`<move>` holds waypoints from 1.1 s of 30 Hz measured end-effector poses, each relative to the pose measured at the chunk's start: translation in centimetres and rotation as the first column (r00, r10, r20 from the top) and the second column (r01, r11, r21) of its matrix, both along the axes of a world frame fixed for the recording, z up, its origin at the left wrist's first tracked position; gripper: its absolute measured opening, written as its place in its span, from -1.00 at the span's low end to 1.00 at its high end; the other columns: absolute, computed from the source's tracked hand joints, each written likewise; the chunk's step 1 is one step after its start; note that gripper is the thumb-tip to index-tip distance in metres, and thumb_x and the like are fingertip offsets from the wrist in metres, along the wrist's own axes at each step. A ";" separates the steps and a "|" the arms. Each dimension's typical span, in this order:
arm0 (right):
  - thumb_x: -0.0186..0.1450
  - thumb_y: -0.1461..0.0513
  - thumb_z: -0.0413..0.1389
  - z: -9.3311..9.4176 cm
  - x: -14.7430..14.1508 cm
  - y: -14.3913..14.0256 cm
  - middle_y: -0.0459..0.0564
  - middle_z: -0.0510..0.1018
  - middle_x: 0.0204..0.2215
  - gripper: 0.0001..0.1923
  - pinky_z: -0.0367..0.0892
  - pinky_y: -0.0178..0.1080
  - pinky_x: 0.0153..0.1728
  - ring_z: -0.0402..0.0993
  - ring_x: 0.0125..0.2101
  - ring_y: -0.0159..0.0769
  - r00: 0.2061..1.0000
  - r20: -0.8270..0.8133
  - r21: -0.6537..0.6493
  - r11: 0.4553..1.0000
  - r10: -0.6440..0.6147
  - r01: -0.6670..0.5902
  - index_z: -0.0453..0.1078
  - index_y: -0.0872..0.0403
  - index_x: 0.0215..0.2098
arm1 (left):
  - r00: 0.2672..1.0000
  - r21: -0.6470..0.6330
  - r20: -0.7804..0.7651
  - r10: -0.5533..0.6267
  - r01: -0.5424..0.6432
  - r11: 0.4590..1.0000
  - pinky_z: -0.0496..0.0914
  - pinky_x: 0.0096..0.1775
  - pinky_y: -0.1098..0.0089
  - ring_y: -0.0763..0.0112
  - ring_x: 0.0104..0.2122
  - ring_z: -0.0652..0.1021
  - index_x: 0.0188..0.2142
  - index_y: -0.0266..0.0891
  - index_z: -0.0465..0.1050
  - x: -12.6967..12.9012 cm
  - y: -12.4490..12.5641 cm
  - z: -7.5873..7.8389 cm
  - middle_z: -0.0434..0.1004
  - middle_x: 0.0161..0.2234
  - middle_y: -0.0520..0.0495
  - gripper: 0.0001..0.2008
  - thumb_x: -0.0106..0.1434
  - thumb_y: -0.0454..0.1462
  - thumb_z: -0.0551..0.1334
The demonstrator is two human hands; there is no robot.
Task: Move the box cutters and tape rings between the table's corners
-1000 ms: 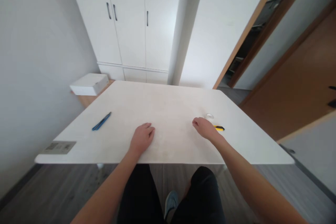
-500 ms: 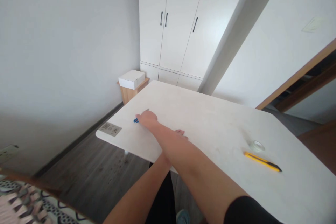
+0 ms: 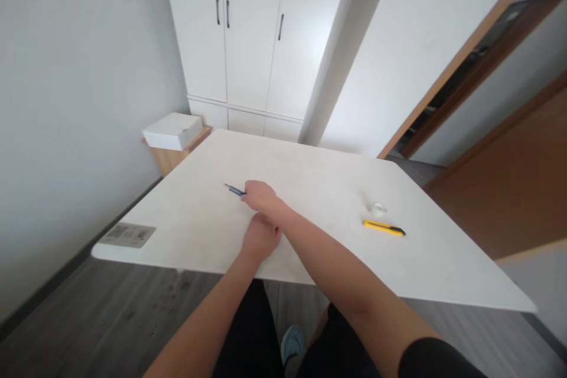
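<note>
My right hand [image 3: 260, 195] is closed around a slim blue pen-like tool [image 3: 234, 190] just above the white table [image 3: 186, 212]. Its pale metallic tip points left, and its other end is hidden in my fist. My left hand [image 3: 260, 237] is curled just below my right wrist, at the table's near side. Its fingers are bent inward and partly hidden, so I cannot see whether anything is in them. The right forearm slants in from the lower right.
To the right on the table lie a yellow utility knife [image 3: 383, 227] and a roll of clear tape [image 3: 378, 209]. A printed label [image 3: 128, 235] is stuck at the left corner. Beyond the table stand a white box [image 3: 172, 131] on a wooden stand and white cupboards [image 3: 248, 41].
The view has swung right. My right hand has turned, so the blue tool now points left. My left hand has drawn back from under the right forearm and is curled closer to the right hand.
</note>
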State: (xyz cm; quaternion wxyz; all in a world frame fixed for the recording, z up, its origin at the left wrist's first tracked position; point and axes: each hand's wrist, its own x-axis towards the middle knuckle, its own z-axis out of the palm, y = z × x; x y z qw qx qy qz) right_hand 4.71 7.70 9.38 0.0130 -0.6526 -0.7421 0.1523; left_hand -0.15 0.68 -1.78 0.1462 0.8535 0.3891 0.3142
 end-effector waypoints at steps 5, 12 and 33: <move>0.33 0.21 0.14 0.0 19.5 -10.8 0.06 0.59 -0.13 -0.80 0.29 -0.26 -0.15 0.49 -0.12 -0.21 0.976 0.088 0.095 0.977 -0.199 0.190 0.49 0.06 -0.10 | 0.990 0.103 -0.140 0.020 -0.006 0.995 0.36 0.15 0.08 0.10 0.08 0.52 -0.15 -0.19 0.62 0.2 0.0 0.8 0.57 0.05 -0.24 -0.65 0.39 -0.22 0.04; 0.29 0.32 0.14 -3.1 36.9 -23.6 0.06 0.54 -0.12 -0.81 0.25 -0.25 -0.14 0.46 -0.11 -0.21 0.838 0.158 0.077 0.853 -0.522 0.517 0.52 0.05 -0.15 | 0.990 0.124 -0.140 0.016 0.001 0.992 0.39 0.15 0.08 0.10 0.04 0.56 -0.16 -0.20 0.64 0.0 0.3 0.5 0.59 0.01 -0.23 -0.59 0.40 -0.15 0.01; 0.38 -0.20 -0.03 -7.7 21.2 -16.0 0.24 0.19 0.36 -0.25 -0.08 0.09 0.31 0.03 0.35 0.03 0.992 -0.069 0.291 0.950 -0.102 0.118 0.23 0.08 0.32 | 0.986 0.099 -0.165 0.022 -0.006 0.995 0.41 0.15 0.09 0.14 0.05 0.56 -0.12 -0.14 0.61 -0.3 0.3 0.9 0.58 0.05 -0.15 -0.57 0.38 -0.05 0.02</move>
